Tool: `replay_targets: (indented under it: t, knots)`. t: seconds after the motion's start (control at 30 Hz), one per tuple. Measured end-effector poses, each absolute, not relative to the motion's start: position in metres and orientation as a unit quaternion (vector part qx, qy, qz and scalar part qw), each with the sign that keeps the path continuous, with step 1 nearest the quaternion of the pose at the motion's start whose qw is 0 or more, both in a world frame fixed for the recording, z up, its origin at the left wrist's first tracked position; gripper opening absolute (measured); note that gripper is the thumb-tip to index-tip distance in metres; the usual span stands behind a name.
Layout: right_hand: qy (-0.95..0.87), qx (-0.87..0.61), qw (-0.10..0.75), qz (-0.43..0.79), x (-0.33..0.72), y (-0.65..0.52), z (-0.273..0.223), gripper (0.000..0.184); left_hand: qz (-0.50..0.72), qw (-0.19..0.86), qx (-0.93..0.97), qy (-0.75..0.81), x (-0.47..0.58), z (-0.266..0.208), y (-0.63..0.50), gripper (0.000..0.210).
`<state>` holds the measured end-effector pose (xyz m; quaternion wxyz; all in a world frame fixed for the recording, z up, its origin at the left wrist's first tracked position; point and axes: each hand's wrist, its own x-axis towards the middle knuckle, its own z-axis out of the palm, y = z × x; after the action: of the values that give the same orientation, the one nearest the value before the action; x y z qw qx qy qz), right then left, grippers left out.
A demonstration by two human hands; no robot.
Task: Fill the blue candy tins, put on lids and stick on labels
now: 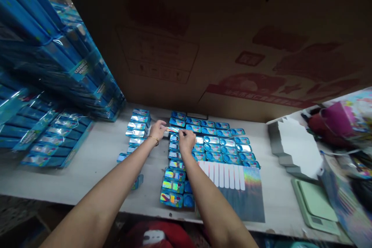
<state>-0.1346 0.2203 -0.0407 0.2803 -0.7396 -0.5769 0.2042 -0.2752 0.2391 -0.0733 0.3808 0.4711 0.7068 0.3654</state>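
1. Left hand (157, 131): bracelet at wrist; fingers bent, the tips at the left end of a shiny strip (172, 129). Whether they pinch it cannot be told.
2. Right hand (187, 139): fingers curled downward at the strip's other end; contact hidden by the hand. The two-ended placing probably keeps the strip level.
3. Shiny strip: between both sets of fingers, above or on the blue containers; which, cannot be told.
4. Blue containers (228, 142), small, in close rows: under and to the right of the right fingers, others running toward the body. Ordered, seemingly, for easy reach.
5. Container column (136, 126): left of the left fingers, set apart, likely to keep two lots distinct.
6. Silvery sheet (247, 207) with pale long slots: bodyward of the right fingers, partly beneath the forearm; flat, presumably for handy access.
7. Worktop (104, 162): pale, worn at the near edge, beneath everything listed.
8. Large brown carton (221, 38): beyond the fingers, like a wall.
9. Wrapped blue packs (84, 66): far left of the fingers, stacked high.
10. White cut-out stack (296, 147) and green scale (316, 203): far right of the fingers.
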Motion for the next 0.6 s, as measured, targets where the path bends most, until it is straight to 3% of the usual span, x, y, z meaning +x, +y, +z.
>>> replay_targets:
  t: [0.2,0.43,0.5,0.6]
  knots:
    - [-0.649,-0.732,0.176,0.105,-0.131,0.223,-0.039,0.021,0.347,0.368,0.458,0.731,-0.262,-0.088,0.239,0.025]
    - [-0.825,-0.563,0.008,0.050,-0.122,0.219,-0.022,0.035,0.302,0.322,0.527,0.726,-0.262,-0.080,0.227,0.027]
    - [-0.823,-0.565,0.019,0.057,-0.114,0.220,-0.013,0.035,0.291,0.308,0.543,0.725,-0.262,-0.072,0.222,0.027]
    - [-0.794,-0.590,0.121,0.082,-0.071,0.212,0.002,0.038,0.309,0.261,0.585,0.703,-0.241,-0.053,0.210,0.030]
